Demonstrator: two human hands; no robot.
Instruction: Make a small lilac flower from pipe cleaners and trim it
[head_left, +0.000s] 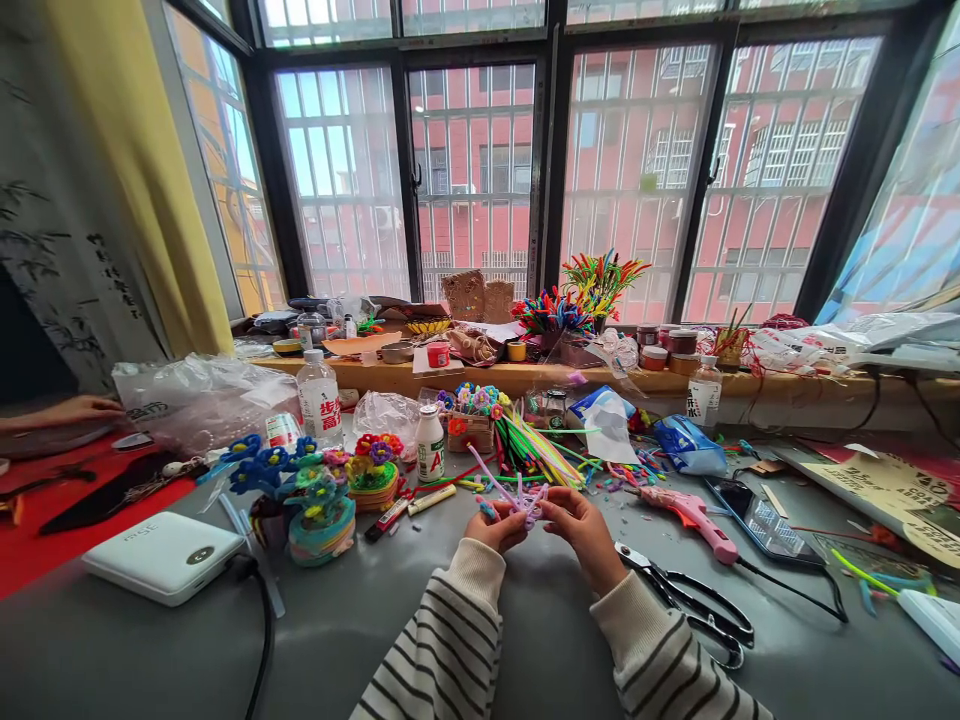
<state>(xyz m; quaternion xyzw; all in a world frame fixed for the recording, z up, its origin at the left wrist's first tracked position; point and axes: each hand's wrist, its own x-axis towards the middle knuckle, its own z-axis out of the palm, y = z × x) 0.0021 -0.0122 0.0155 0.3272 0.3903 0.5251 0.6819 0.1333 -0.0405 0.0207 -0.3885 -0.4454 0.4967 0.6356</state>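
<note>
A lilac pipe-cleaner flower is pinched between both hands above the grey table, one long lilac stem sticking up to the left. My left hand grips its left side, fingers closed; a bit of blue fuzz shows beside the fingertips. With thumb and forefinger together, my right hand holds the right edge of the flower. Black-handled scissors lie just right of my right wrist. Beyond the hands rests a bundle of coloured pipe cleaners. Fingertip contact points are partly hidden.
A pink glue gun and a phone lie to the right. Pipe-cleaner flower pots and a white power bank with a black cable stand left. Another person's hand is at far left. Bottles line the back.
</note>
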